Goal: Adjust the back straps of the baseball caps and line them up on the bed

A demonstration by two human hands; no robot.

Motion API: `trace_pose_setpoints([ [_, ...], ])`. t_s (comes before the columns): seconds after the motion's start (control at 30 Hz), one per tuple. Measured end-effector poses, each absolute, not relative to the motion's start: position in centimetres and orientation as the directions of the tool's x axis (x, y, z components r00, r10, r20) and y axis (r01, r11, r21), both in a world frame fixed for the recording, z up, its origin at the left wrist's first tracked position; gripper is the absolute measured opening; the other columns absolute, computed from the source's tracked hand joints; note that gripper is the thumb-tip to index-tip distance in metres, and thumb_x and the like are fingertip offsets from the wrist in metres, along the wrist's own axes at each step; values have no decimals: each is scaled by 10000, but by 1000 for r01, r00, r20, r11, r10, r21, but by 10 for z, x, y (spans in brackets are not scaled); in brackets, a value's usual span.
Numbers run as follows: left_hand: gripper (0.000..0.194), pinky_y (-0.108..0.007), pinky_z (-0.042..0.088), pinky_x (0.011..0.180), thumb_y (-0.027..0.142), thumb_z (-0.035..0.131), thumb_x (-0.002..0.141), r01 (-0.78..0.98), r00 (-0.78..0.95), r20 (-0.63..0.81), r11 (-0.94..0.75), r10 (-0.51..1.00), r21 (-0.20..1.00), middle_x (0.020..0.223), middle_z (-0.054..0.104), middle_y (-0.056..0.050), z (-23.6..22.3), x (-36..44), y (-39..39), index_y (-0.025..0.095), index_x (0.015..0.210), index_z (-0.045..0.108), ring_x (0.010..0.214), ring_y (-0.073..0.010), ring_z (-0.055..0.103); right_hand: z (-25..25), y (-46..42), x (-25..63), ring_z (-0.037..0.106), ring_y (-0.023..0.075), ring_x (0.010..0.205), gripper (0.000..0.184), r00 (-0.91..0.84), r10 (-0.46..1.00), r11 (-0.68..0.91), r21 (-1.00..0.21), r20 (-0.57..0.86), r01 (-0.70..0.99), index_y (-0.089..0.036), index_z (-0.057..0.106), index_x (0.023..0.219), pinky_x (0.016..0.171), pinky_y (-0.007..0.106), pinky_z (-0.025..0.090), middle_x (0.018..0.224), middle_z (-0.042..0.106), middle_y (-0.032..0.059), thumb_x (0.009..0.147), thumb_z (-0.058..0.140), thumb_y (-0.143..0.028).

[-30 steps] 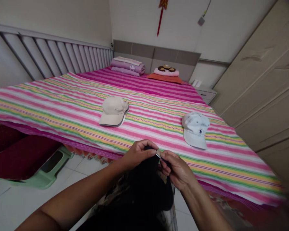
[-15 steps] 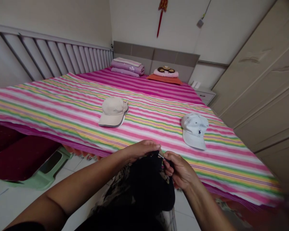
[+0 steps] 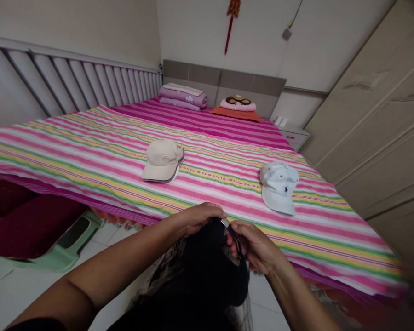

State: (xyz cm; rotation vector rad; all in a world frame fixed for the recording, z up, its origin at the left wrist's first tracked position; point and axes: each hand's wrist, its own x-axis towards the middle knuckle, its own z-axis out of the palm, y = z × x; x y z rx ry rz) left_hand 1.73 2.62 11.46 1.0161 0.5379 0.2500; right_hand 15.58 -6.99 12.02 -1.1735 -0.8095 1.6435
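Your left hand [image 3: 204, 218] pinches the black cap [image 3: 209, 262] beside its metal buckle [image 3: 225, 223], while your right hand [image 3: 258, 247] grips its dark strap [image 3: 233, 232].

The person wears a plain black top [image 3: 155, 322], its left sleeve [image 3: 37, 325] short and ending above the elbow. The left hand [image 3: 203, 217] and right hand [image 3: 257, 246] are bare, as are both forearms [image 3: 131, 259]. Mottled, dark-and-pale patterned cloth [image 3: 150, 282] covers the legs, probably trousers, though shadow makes its cut hard to judge.
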Motion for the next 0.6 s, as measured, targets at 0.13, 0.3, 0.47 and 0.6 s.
trace_pose_setpoints([
  [0.13,176,-208,347,461,273,617,597,32,827,-309,509,470,860,508,532,14,112,16,26,128,600,519,428,-79,458,120,-70,154,423,47,368,182,-118,932,-362,-863,-343,-353,-150,510,603,376,164,326,486,522,-32,666,624,-277],
  [0.3,187,-213,348,477,280,631,577,10,809,-310,515,500,857,520,539,8,113,15,24,122,603,536,444,-81,462,121,-68,151,368,30,351,187,-94,935,-350,-850,-341,-393,-148,508,578,357,159,285,468,500,-42,647,633,-269],
  [0.47,212,-214,339,482,295,647,556,69,802,-350,507,484,859,550,560,0,117,13,27,116,628,560,467,-85,473,120,-67,153,339,21,342,171,-67,938,-336,-851,-339,-404,-144,520,590,347,150,275,466,505,-43,644,639,-254],
  [0.6,196,-230,356,489,282,638,539,153,813,-394,495,428,855,523,552,2,120,13,32,115,604,561,460,-99,485,121,-67,154,336,18,334,179,-52,940,-331,-860,-338,-390,-143,513,586,342,148,276,456,504,-44,642,641,-255],
])
